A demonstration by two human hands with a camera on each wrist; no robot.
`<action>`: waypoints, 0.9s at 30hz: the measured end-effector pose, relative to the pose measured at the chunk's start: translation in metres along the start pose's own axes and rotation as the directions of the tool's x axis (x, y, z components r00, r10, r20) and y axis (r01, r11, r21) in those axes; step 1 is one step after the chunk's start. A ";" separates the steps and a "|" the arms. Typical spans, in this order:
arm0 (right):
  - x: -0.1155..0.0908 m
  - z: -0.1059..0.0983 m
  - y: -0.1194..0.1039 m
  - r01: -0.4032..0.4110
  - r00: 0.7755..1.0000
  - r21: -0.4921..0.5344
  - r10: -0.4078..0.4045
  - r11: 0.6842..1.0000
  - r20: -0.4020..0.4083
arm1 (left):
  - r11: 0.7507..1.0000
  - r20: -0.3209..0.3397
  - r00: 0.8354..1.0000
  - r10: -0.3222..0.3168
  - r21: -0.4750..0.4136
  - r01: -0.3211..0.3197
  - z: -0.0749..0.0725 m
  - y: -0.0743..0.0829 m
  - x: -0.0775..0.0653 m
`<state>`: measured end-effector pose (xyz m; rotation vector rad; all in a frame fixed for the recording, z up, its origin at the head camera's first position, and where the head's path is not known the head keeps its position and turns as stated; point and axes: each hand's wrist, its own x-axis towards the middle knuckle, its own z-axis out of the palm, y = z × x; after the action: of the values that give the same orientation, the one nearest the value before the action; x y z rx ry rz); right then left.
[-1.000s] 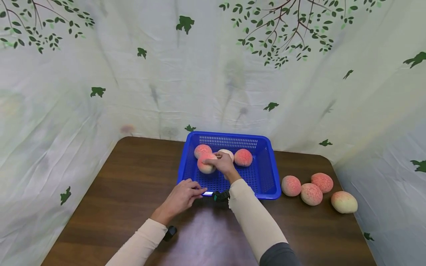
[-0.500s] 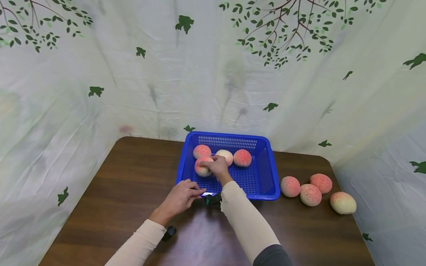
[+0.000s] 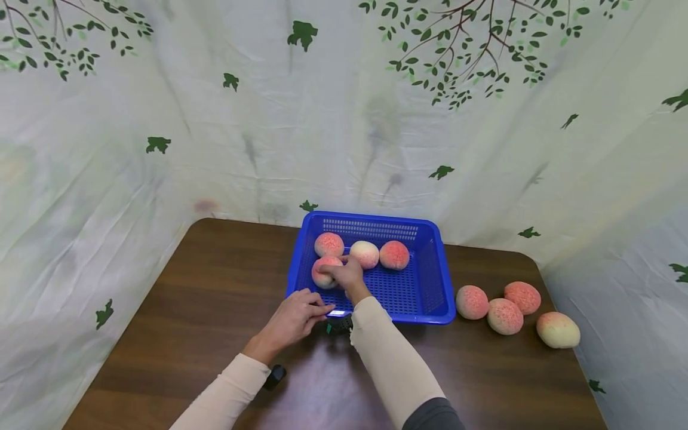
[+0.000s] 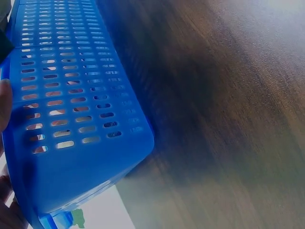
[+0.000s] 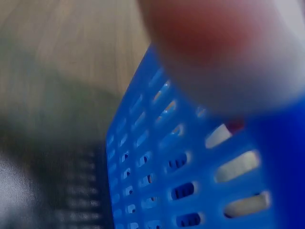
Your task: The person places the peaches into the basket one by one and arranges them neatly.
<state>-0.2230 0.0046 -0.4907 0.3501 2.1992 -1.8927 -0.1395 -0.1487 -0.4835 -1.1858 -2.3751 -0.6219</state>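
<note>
In the head view, a blue plastic basket (image 3: 398, 301) with slotted walls stands on the table. My right hand (image 3: 349, 275) reaches over its front rim and holds a pink-and-cream peach (image 3: 322, 278) low at the basket's left side. Behind that lie a pink peach (image 3: 329, 244), a pale peach (image 3: 365, 255) and another pink peach (image 3: 395, 255). My left hand (image 3: 298, 313) grips the rim at the front left corner. In the left wrist view, its thumb (image 4: 5, 102) presses the outer side of the basket wall (image 4: 86, 162). A blurred pinkish shape covers the top of the right wrist view.
Right of the basket, two pink peaches (image 3: 472, 302) (image 3: 505, 316) and a redder peach (image 3: 522, 297) lie close together on the brown table (image 3: 215, 286). A paler peach (image 3: 558, 329) sits near the right edge. A leaf-printed cloth (image 3: 344, 119) hangs behind.
My right hand has moved left and slightly down with the peach, lowering it into the basket's left side. The pale peach shows more fully. My left hand keeps its place at the rim.
</note>
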 end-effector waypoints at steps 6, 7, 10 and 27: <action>0.002 0.001 0.003 -0.011 1.000 0.024 0.011 1.000 -0.002 | 1.000 -0.004 1.000 -0.008 -0.009 0.008 0.001 0.000 -0.001; 0.002 0.001 0.003 -0.015 1.000 0.027 0.015 1.000 0.002 | 1.000 0.000 1.000 -0.013 -0.011 0.013 0.000 0.000 -0.001; 0.003 0.002 0.004 -0.021 1.000 0.034 0.021 0.999 0.014 | 1.000 0.010 1.000 -0.025 -0.014 0.025 0.000 0.001 -0.001; 0.005 0.001 0.007 -0.064 0.996 0.060 0.059 0.996 0.071 | 1.000 -0.012 1.000 -0.017 -0.019 0.017 0.001 0.001 -0.001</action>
<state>-0.2250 0.0046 -0.4993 0.3537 2.0659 -1.9141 -0.1380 -0.1479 -0.4848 -1.1682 -2.3765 -0.6567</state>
